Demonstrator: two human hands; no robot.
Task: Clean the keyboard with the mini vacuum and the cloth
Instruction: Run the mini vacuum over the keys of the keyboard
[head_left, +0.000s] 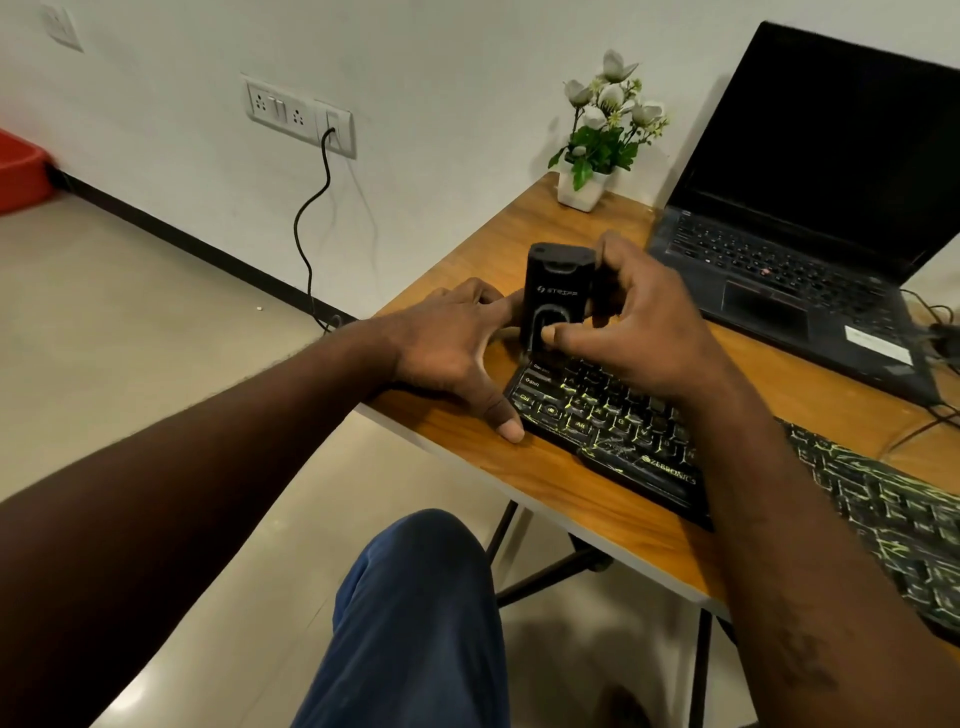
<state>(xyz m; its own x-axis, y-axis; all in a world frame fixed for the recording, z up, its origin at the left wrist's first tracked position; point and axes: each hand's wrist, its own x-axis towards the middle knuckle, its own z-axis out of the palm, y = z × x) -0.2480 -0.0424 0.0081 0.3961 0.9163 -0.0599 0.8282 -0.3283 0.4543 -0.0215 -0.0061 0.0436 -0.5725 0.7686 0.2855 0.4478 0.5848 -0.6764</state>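
Observation:
A black keyboard (628, 431) with yellow-green markings lies across the wooden desk (561, 483). The black mini vacuum (558, 291) stands upright at the keyboard's far left end. My right hand (644, 322) grips the vacuum from its right side, thumb on the front of the body. My left hand (457, 343) lies flat over the keyboard's left corner, thumb at the near corner, fingers reaching toward the vacuum's base. No cloth shows in view.
An open black laptop (810, 218) sits at the back right of the desk, with cables (935, 332) beside it. A small white pot of flowers (597, 140) stands at the desk's far corner. A black cord (311, 228) hangs from a wall socket. My knee (421, 613) is below the desk edge.

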